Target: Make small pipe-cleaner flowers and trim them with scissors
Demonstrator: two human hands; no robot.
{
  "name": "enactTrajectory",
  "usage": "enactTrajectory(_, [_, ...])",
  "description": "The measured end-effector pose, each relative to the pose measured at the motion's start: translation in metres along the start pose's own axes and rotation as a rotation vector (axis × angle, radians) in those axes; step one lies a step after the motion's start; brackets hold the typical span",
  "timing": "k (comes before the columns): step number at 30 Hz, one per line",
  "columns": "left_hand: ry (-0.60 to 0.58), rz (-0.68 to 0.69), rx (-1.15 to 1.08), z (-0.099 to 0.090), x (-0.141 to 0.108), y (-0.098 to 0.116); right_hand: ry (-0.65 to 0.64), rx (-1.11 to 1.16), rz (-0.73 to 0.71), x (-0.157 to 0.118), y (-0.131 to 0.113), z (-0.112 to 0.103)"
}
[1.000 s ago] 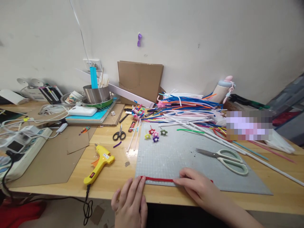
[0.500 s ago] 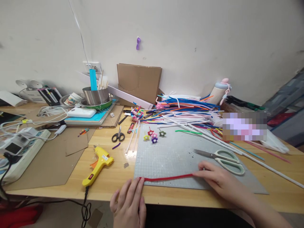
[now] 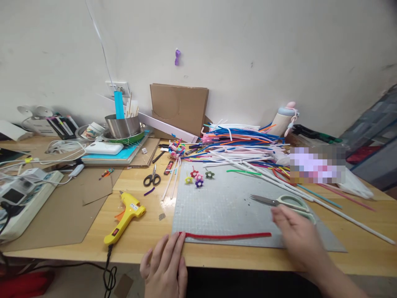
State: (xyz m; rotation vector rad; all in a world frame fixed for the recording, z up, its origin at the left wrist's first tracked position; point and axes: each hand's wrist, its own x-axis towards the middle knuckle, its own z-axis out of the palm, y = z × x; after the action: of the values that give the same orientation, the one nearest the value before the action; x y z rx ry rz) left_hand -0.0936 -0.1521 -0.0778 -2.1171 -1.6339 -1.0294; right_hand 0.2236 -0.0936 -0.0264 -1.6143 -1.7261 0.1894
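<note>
A red pipe cleaner (image 3: 228, 236) lies nearly straight along the front of the grey cutting mat (image 3: 214, 211). My left hand (image 3: 166, 263) holds its left end down under the fingertips, fingers close together. The right end lies free on the mat. My right hand (image 3: 297, 234), blurred with its fingers curled, is over the lower handle of the green-handled scissors (image 3: 291, 202). I cannot tell whether it touches them. Farther back on the mat are small pipe-cleaner flowers: red (image 3: 194, 173), yellow (image 3: 188, 179), pink, purple (image 3: 199, 183) and dark green (image 3: 210, 174).
Left of the mat lie a yellow glue gun (image 3: 125, 217) and small black scissors (image 3: 151, 179). A heap of pipe cleaners (image 3: 242, 145) spreads behind the mat, and long white ones reach right. A power strip (image 3: 34, 207) stands far left; a bottle (image 3: 283, 120) stands at the back.
My right hand has let go of the red pipe cleaner's right end and moved right, over the scissors' handle. My left hand stays at the left end.
</note>
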Motion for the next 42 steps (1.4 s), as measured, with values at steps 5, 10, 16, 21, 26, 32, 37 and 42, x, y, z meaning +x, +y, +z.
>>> enactTrajectory(5, [-0.004,0.032,0.022,0.0,0.0,-0.002,-0.283,0.032,-0.444,-0.008,-0.046,0.04])
enactTrajectory(10, [-0.016,0.05,0.038,-0.002,0.001,-0.006,-0.431,0.092,-0.46,-0.009,-0.076,0.05])
enactTrajectory(16, [-0.031,0.067,0.038,-0.002,0.002,-0.005,-0.359,0.219,-0.215,-0.01,-0.061,0.05])
enactTrajectory(21, [0.017,-0.042,-0.018,0.001,0.001,0.002,-0.149,0.218,-0.26,-0.013,-0.045,0.052])
enactTrajectory(26, [0.012,-0.025,-0.006,0.003,-0.001,0.0,-0.219,0.059,-0.369,-0.013,-0.046,0.047])
enactTrajectory(32, [-0.027,0.08,0.077,0.0,0.0,-0.008,-0.344,0.056,-0.394,-0.014,-0.054,0.042])
enactTrajectory(37, [-0.017,0.041,0.049,0.0,-0.001,-0.006,-0.464,0.092,-0.385,-0.016,-0.057,0.043])
enactTrajectory(42, [0.004,-0.041,-0.015,0.003,-0.002,0.001,-0.54,0.102,-0.386,-0.019,-0.055,0.046])
